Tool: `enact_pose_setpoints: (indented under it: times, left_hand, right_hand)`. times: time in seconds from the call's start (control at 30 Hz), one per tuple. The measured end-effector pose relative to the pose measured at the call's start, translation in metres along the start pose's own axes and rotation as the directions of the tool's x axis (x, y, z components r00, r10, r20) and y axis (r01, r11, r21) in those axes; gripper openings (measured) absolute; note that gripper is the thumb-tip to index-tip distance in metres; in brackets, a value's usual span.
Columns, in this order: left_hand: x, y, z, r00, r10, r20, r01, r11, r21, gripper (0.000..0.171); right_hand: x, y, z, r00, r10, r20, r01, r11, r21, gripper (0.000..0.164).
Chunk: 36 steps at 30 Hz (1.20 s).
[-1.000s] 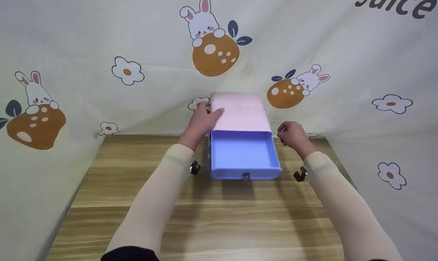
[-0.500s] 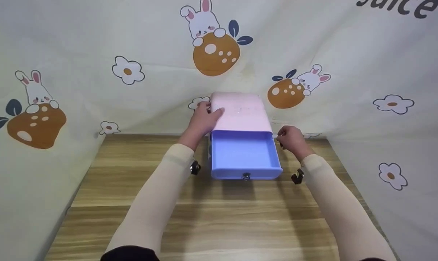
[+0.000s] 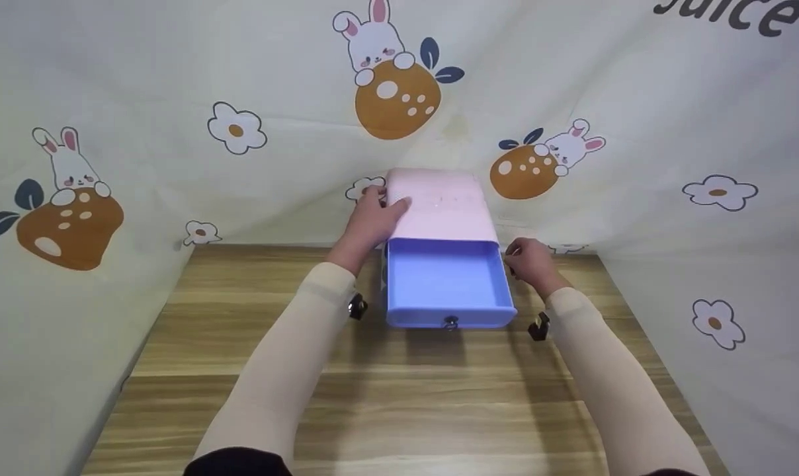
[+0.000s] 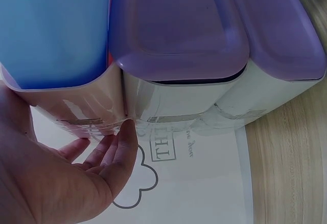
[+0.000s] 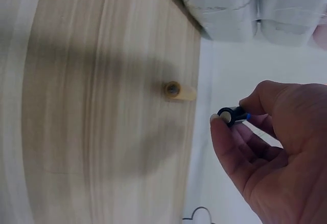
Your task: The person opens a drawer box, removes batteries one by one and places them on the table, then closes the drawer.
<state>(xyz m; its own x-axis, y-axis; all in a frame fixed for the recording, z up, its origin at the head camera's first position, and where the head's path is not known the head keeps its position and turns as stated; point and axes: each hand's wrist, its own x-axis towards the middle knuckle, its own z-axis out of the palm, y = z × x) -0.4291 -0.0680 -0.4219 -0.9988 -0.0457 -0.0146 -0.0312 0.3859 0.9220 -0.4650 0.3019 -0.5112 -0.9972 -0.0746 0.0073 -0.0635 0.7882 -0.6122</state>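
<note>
A small drawer cabinet (image 3: pixel 439 205) with a pink top stands at the back of the table. Its top blue drawer (image 3: pixel 446 274) is pulled out, and nothing shows inside. My left hand (image 3: pixel 373 215) grips the cabinet's left edge, thumb on the top and fingers against the side. Below the blue drawer, two purple drawer fronts (image 4: pixel 173 24) are closed in the left wrist view. To the right of the cabinet, my right hand (image 3: pixel 535 263) pinches a dark battery (image 5: pixel 227 115) between thumb and fingers. A yellowish cylinder (image 5: pixel 181 92), perhaps another battery, stands on the table near that hand.
The wood-grain table (image 3: pixel 426 410) stretches in front of the cabinet. A white cloth (image 3: pixel 294 185) printed with rabbits and flowers hangs behind and at both sides. A metal ring pull (image 3: pixel 450 322) sits on the open drawer's front.
My right hand has moved slightly down and toward me beside the cabinet. The left hand keeps its grip, and the drawer stays pulled out.
</note>
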Motion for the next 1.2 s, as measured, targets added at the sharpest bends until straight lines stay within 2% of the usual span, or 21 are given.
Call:
enact_pose_setpoints:
  times: [0.23, 0.63, 0.97, 1.2]
  left_hand:
    - [-0.001, 0.0, 0.0, 1.0, -0.013, 0.004, 0.013, 1.0, -0.007, 0.081]
    - [-0.002, 0.001, -0.001, 1.0, 0.006, 0.002, -0.006, 1.0, 0.007, 0.08]
    - [-0.004, 0.001, -0.001, 1.0, 0.0, 0.006, 0.0, 1.0, -0.01, 0.081]
    - [-0.007, 0.002, -0.001, 1.0, 0.002, 0.003, -0.002, 1.0, -0.009, 0.08]
  right_hand:
    - [0.001, 0.005, 0.008, 0.999, -0.031, -0.029, 0.03, 0.999, -0.039, 0.013]
    - [0.001, 0.011, 0.018, 0.998, -0.027, -0.059, 0.026, 1.0, -0.011, 0.013]
    - [0.006, 0.017, 0.026, 0.997, -0.008, -0.071, 0.005, 0.999, -0.032, 0.016]
    - [0.01, 0.024, 0.032, 0.998, 0.047, -0.036, -0.048, 0.999, -0.01, 0.023]
